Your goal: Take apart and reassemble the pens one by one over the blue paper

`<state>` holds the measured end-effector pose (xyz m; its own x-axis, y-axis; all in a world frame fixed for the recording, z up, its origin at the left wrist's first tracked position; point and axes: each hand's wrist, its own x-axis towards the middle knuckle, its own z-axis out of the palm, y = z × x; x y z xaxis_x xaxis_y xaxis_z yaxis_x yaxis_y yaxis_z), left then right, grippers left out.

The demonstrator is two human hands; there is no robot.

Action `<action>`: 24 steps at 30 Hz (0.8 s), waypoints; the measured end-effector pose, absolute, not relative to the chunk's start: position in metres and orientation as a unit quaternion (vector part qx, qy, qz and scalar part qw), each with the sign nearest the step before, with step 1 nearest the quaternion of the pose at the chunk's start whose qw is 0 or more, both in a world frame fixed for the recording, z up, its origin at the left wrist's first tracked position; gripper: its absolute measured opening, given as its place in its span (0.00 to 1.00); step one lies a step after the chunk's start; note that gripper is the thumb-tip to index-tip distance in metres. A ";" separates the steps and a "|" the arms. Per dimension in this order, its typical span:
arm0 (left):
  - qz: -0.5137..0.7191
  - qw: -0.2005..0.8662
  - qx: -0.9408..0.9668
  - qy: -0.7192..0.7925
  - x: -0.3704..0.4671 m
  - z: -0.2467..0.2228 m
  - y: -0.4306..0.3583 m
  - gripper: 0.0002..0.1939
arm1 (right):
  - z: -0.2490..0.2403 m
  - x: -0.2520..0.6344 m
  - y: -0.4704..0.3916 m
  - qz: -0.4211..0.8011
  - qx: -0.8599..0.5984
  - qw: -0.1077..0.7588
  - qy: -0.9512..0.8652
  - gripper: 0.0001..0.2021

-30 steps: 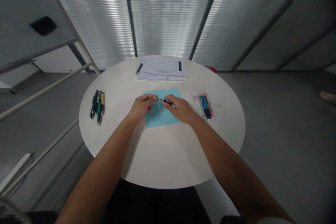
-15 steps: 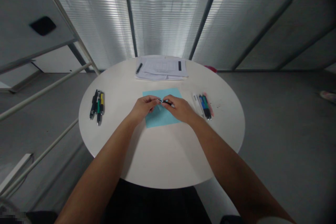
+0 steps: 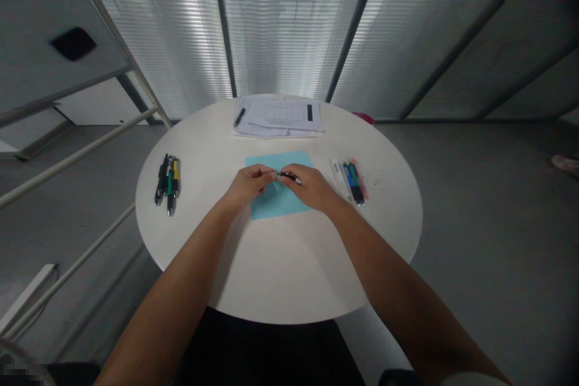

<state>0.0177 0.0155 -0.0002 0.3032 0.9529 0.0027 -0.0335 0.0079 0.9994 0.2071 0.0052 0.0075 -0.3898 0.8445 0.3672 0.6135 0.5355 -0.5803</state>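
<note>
Above the middle of a light blue sheet [image 3: 280,204], my two hands meet fingertip to fingertip at a small dark pen [image 3: 289,177]. My right hand [image 3: 309,186] is closed, pinching the black barrel between thumb and fingers; a pale end shows by its palm. Thumb and forefinger of my left hand [image 3: 248,185] pinch the slim silver end of the pen. Whether that end is joined to the barrel or separate is too small to tell.
On the round white table [image 3: 289,271], several dark pens [image 3: 169,184] lie at the left. Several coloured pens [image 3: 354,183] and pale sticks lie at the right. Stacked papers [image 3: 278,117] with a black pen [image 3: 239,117] on top are at the far edge. Metal rails [image 3: 76,153] stand left.
The barrel in my right hand has shifted slightly, with more of its pale end showing. Silver between the fingertips shows less than before. Both hands stay over the blue sheet.
</note>
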 end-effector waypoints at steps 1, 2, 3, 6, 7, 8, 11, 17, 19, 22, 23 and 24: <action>0.428 0.580 0.560 0.409 0.018 0.000 0.016 0.14 | 0.008 0.207 0.005 0.180 -0.445 0.329 -0.813 0.11; 0.429 0.580 0.559 0.409 0.018 0.000 0.016 0.14 | 0.007 0.207 0.005 0.181 -0.444 0.333 -0.812 0.11; 0.430 0.580 0.558 0.409 0.018 0.000 0.016 0.14 | 0.007 0.207 0.005 0.183 -0.447 0.335 -0.809 0.10; 0.430 0.577 0.560 0.410 0.018 0.001 0.015 0.14 | 0.007 0.207 0.005 0.201 -0.460 0.338 -0.796 0.11; 0.430 0.577 0.561 0.410 0.018 0.001 0.015 0.14 | 0.007 0.208 0.004 0.209 -0.464 0.337 -0.792 0.12; 0.430 0.577 0.561 0.409 0.018 0.001 0.015 0.14 | 0.007 0.208 0.004 0.215 -0.467 0.336 -0.789 0.12; 0.428 0.580 0.558 0.411 0.018 0.001 0.015 0.14 | 0.007 0.208 0.004 0.217 -0.464 0.339 -0.789 0.09; 0.426 0.590 0.556 0.403 0.017 0.001 0.015 0.14 | 0.007 0.209 0.004 0.192 -0.460 0.342 -0.797 0.06; 0.428 0.592 0.555 0.398 0.017 0.001 0.015 0.14 | 0.007 0.209 0.004 0.191 -0.457 0.341 -0.799 0.06; 0.435 0.582 0.558 0.402 0.017 0.001 0.015 0.14 | 0.008 0.208 0.003 0.191 -0.458 0.341 -0.798 0.05; 0.437 0.576 0.559 0.406 0.017 0.002 0.015 0.15 | 0.008 0.208 0.003 0.190 -0.460 0.340 -0.798 0.05; 0.437 0.571 0.561 0.410 0.017 0.002 0.014 0.15 | 0.009 0.208 0.003 0.189 -0.462 0.339 -0.797 0.06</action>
<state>0.0174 0.0144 0.0018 0.2826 0.9590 0.0229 -0.0395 -0.0122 0.9991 0.2080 0.0030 0.0086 -0.3428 0.8652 0.3658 0.6082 0.5012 -0.6156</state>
